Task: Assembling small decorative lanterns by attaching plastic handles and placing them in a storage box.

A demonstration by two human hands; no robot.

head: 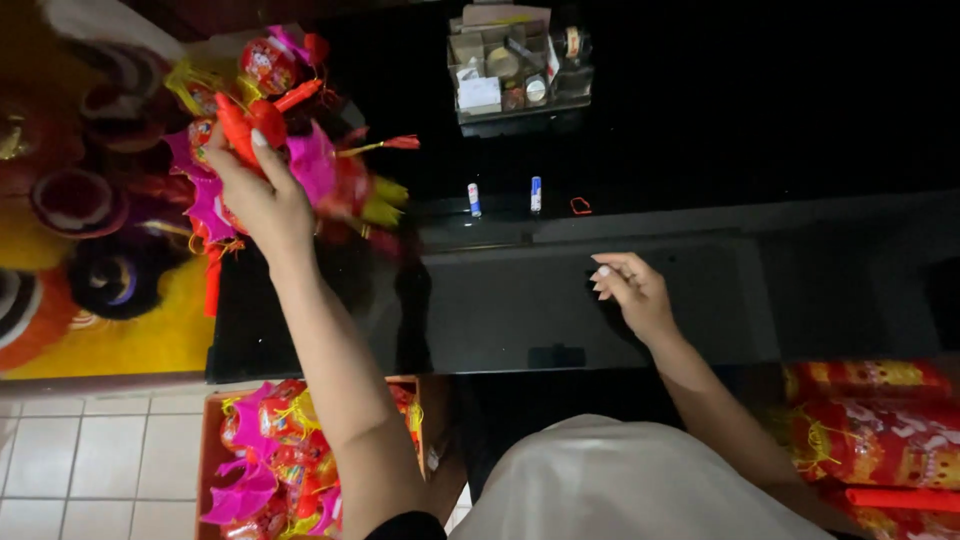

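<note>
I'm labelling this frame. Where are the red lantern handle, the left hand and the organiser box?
red lantern handle (243, 128), head view, on its middle.
left hand (262, 200), head view, on its back.
organiser box (518, 108), head view, on its front wall.

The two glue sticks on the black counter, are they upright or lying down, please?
Upright: both glue sticks stand on end on the counter, caps on top.

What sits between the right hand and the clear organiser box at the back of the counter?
In the head view, two small upright tubes and a small red ring-shaped piece stand on the black counter between the right hand and the organiser box.
</note>
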